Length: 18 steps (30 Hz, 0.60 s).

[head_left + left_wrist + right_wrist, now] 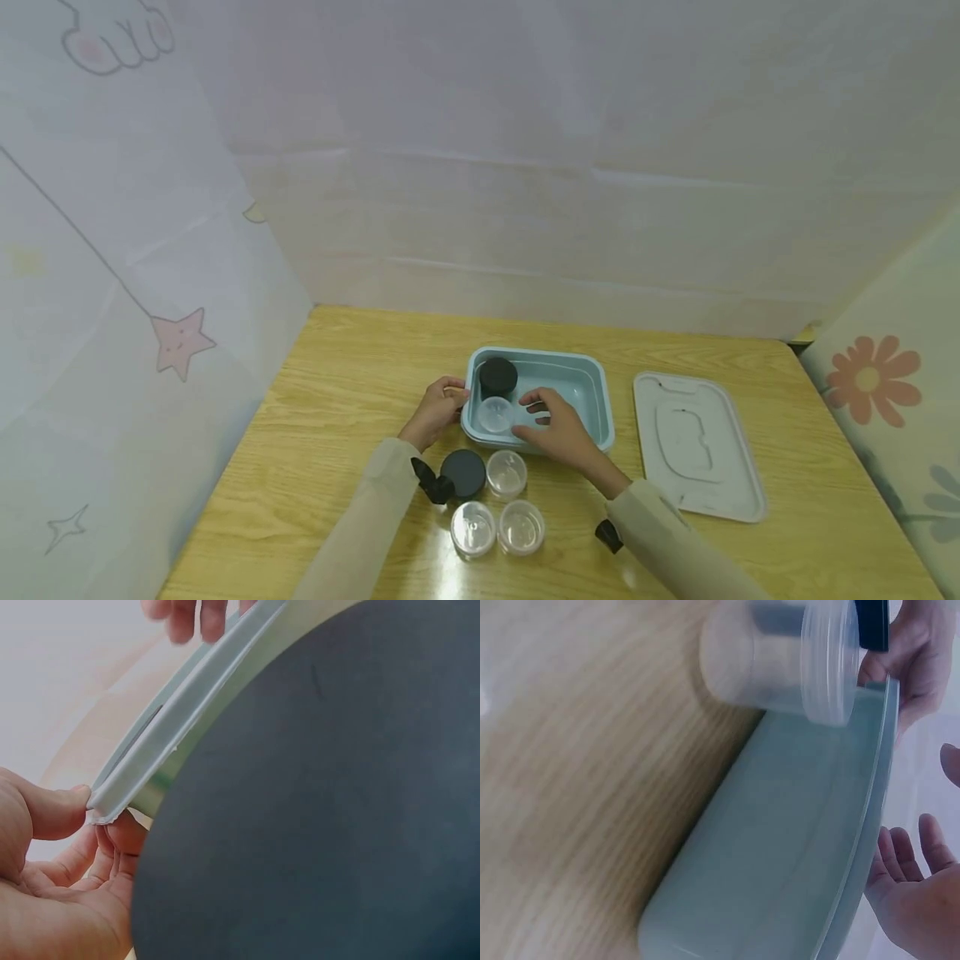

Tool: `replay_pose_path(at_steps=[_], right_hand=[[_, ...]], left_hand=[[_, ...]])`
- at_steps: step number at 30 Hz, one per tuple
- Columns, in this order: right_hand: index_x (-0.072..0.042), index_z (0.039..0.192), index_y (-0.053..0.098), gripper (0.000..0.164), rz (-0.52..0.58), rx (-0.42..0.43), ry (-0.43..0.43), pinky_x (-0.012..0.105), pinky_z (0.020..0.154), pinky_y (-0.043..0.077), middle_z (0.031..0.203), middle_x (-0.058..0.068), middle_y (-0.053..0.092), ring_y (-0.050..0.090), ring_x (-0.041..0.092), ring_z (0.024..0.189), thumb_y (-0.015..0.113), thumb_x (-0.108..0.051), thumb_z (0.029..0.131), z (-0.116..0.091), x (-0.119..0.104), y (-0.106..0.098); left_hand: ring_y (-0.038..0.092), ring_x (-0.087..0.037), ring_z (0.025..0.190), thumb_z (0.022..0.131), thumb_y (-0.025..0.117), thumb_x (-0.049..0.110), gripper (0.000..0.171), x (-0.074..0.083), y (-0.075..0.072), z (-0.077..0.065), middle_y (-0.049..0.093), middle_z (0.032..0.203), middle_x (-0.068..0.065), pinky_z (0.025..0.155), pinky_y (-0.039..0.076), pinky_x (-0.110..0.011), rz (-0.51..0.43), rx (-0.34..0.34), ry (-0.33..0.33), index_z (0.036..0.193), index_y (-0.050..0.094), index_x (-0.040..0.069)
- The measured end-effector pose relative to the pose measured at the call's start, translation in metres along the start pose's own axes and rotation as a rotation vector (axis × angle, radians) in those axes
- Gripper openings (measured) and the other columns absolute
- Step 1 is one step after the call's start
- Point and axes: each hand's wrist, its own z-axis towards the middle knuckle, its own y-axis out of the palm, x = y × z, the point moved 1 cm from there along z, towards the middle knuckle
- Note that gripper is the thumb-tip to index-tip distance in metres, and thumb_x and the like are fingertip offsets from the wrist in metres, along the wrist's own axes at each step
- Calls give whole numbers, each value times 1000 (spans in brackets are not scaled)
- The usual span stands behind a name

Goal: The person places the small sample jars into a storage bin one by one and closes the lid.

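My left hand (pixel 437 410) pinches the left rim of the light-blue tub (pixel 566 379) on the table (pixel 360 367). My right hand (pixel 561 427), fingers loosely bent and free, hangs over the tub beside a clear jar (pixel 496 415) at its near left; a black-topped jar (pixel 498 376) stands just beyond.

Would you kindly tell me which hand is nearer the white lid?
Right. The right hand is over the blue bin, left of the white lid; the left hand is farther left, gripping the bin's left end.
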Motion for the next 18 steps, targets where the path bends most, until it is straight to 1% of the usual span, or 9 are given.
replay_pose_path(at_steps=[8,12,15,18], right_hand=[[-3,109,57,38,-14,-6,-43,44,87,52,111,12,59,59,34,105,77,-11,78,-22,-6,-2],[-3,110,57,38,24,-22,-65,45,88,51,111,12,59,57,35,105,77,-10,79,-30,-11,-3],[-3,110,56,38,29,-41,-103,45,88,52,111,15,58,57,35,104,76,-10,79,-36,-15,-3],[-3,110,56,37,1,-58,-138,41,87,52,111,13,59,57,32,103,76,-10,80,-43,-18,-2]], left_hand=[[58,-14,78,97,49,3,25,2,1,-2,58,100,-12,66,50,-25,-7,9,-10,121,47,-4],[58,-15,79,97,49,3,25,1,0,-1,58,99,-11,66,50,-25,-10,9,-15,121,47,-4],[58,-15,79,97,49,3,25,2,0,-1,58,99,-11,66,50,-25,-12,9,-24,122,47,-3],[58,-15,80,97,49,3,26,3,0,-2,58,100,-11,67,50,-26,-8,7,-23,122,47,-4]])
